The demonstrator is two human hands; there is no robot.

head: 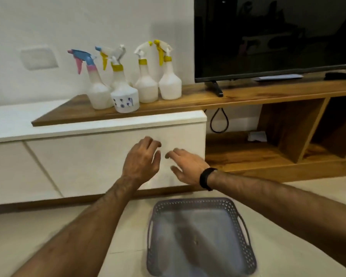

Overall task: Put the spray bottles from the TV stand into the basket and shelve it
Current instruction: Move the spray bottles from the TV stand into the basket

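Several white spray bottles stand on the wooden top of the TV stand [238, 96], left of the TV. One has a pink and blue trigger [97, 88], a squat one has a flower print [124, 98], and two have yellow collars [146, 84] [169, 81]; another is partly hidden behind them. A grey perforated basket [236, 212] lies on the floor below my arms, with nothing in it. My left hand [142, 160] and my right hand [185, 166] hover side by side in front of the white cabinet, fingers spread, holding nothing. They are well below the bottles.
A black TV [274, 37] stands on the wooden top at the right. Open wooden shelf compartments [238, 148] lie under it, with a cable loop and a scrap of paper. A white cabinet front [88, 156] fills the left. Pale tiles cover the floor.
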